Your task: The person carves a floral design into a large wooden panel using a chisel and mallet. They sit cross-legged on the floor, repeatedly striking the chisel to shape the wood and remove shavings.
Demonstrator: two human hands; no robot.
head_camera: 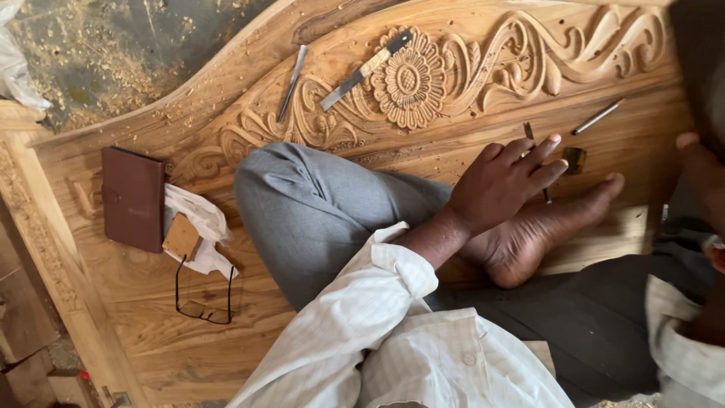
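Note:
I sit on a large carved wooden panel (453, 143) with my grey-trousered leg (317, 211) folded and my bare foot (529, 234) resting on the wood. My left hand (502, 185), in a white sleeve, reaches over the foot, and a thin dark chisel (547, 195) passes between its loosely closed fingers. My right hand (698, 170) is a dark blur at the right edge, and I cannot make out whether it holds anything. A small dark block (574, 159) lies just beyond the left fingertips.
On the carved flower (410, 79) lies a flat metal tool (366, 69), with a slim gouge (292, 81) to its left and a metal rod tool (596, 117) at right. A maroon notebook (132, 198), white bag (200, 223), small wood block (181, 238) and eyeglasses (204, 298) sit left. Sawdust covers the floor (113, 53).

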